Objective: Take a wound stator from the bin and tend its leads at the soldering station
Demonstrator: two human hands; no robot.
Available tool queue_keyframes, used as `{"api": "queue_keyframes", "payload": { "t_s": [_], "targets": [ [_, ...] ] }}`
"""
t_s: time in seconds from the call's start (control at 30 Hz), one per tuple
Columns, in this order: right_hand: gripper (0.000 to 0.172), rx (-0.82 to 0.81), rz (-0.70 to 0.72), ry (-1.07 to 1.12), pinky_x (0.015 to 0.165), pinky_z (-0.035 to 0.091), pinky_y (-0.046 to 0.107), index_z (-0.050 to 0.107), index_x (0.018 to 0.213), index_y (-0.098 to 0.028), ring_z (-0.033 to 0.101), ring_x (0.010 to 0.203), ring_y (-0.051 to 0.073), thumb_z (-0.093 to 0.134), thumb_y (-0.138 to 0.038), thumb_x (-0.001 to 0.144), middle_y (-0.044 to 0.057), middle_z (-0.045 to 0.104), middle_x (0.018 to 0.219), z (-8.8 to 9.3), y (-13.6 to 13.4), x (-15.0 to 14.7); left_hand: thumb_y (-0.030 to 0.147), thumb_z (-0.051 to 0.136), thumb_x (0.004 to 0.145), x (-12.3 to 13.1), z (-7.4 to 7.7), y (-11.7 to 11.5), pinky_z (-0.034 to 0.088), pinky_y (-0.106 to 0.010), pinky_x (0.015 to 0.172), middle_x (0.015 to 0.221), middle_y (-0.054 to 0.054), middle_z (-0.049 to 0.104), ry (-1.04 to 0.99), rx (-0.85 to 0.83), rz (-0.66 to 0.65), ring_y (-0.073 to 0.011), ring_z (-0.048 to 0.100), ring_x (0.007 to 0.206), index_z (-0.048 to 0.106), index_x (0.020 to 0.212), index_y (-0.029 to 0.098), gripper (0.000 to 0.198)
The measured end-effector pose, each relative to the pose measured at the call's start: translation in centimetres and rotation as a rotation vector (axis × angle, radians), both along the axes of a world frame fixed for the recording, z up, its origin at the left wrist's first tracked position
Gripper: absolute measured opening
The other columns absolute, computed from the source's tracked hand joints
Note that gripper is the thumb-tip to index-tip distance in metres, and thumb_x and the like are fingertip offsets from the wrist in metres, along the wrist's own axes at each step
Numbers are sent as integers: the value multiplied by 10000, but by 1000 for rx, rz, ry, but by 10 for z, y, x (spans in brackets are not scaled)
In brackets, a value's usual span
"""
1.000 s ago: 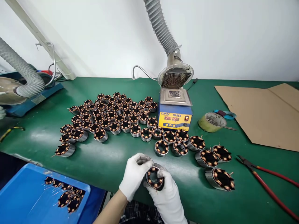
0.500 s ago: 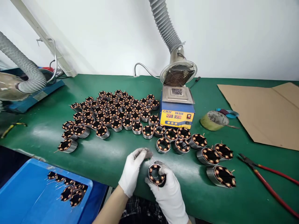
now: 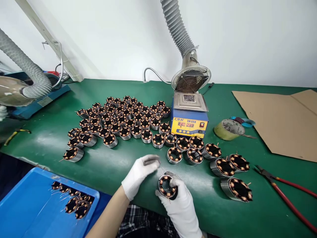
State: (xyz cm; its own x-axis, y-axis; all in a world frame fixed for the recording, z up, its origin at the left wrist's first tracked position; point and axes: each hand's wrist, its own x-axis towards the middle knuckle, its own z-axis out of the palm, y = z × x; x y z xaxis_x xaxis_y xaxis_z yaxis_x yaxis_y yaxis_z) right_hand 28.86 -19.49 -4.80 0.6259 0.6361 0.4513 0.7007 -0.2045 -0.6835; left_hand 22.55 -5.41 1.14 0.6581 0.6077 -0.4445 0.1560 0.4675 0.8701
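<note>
My right hand (image 3: 182, 203), in a white glove, is closed around a motor stator (image 3: 167, 186) with copper windings, its ring face tilted up. Thin lead wires (image 3: 162, 171) rise from the stator's far left side. My left hand (image 3: 142, 173), also gloved, is up and to the left of that stator. Its thumb and fingers are pinched together at the tips of those wires; the exact grip is hard to make out. Both hands are over the near edge of the green bench (image 3: 111, 170).
Many finished-looking stators (image 3: 125, 132) crowd the bench behind, with others at right (image 3: 236, 189). A blue solder pot (image 3: 189, 124) stands under a fume hose (image 3: 177, 26). Pliers (image 3: 269, 178), a yellow-green tub (image 3: 224, 130) and cardboard (image 3: 277, 122) lie right; a blue bin (image 3: 32, 205) holds stators left.
My left hand has shifted slightly left and its fingers look straighter. My right hand still holds the stator in about the same place. The view has shifted a little.
</note>
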Motion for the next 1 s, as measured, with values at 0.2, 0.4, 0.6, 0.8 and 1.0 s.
{"api": "queue_keyframes", "payload": {
  "t_s": [0.2, 0.4, 0.6, 0.8, 1.0],
  "targets": [
    [253, -23, -12, 0, 566, 548, 339, 494, 889, -225, 655, 707, 229, 630, -372, 734, 89, 665, 823, 1, 1, 1, 257, 763, 469, 8, 4, -12, 429, -278, 624, 585, -1, 612, 104, -37, -54, -125, 542, 588, 637, 607, 144, 218],
    [222, -9, 13, 10, 591, 553, 331, 490, 886, -228, 661, 721, 223, 619, -327, 734, 85, 670, 844, 5, 1, 1, 209, 705, 488, 7, -5, -21, 449, -264, 564, 523, 9, 600, 119, 67, 82, -122, 544, 535, 590, 519, 160, 129],
    [260, -5, 43, 74, 659, 556, 344, 503, 926, -224, 666, 798, 233, 640, -311, 721, 96, 681, 915, 4, 2, 1, 124, 716, 479, 6, -4, -25, 495, -312, 772, 878, -69, 714, 86, 139, 28, -213, 643, 848, 671, 852, 167, 378],
    [240, -11, 35, 24, 612, 557, 339, 509, 894, -225, 665, 756, 235, 638, -330, 721, 96, 679, 866, 7, 0, 3, 244, 699, 529, 20, 7, -15, 440, -262, 564, 537, -5, 622, 100, 45, -59, -134, 548, 547, 640, 568, 153, 115],
    [259, -4, 11, -19, 651, 565, 368, 498, 907, -224, 670, 788, 247, 648, -317, 716, 105, 679, 895, 1, -2, 2, 391, 737, 548, 14, 13, 16, 476, -283, 731, 662, -34, 691, 40, 155, 199, -167, 615, 706, 661, 696, 155, 289]
  ]
}}
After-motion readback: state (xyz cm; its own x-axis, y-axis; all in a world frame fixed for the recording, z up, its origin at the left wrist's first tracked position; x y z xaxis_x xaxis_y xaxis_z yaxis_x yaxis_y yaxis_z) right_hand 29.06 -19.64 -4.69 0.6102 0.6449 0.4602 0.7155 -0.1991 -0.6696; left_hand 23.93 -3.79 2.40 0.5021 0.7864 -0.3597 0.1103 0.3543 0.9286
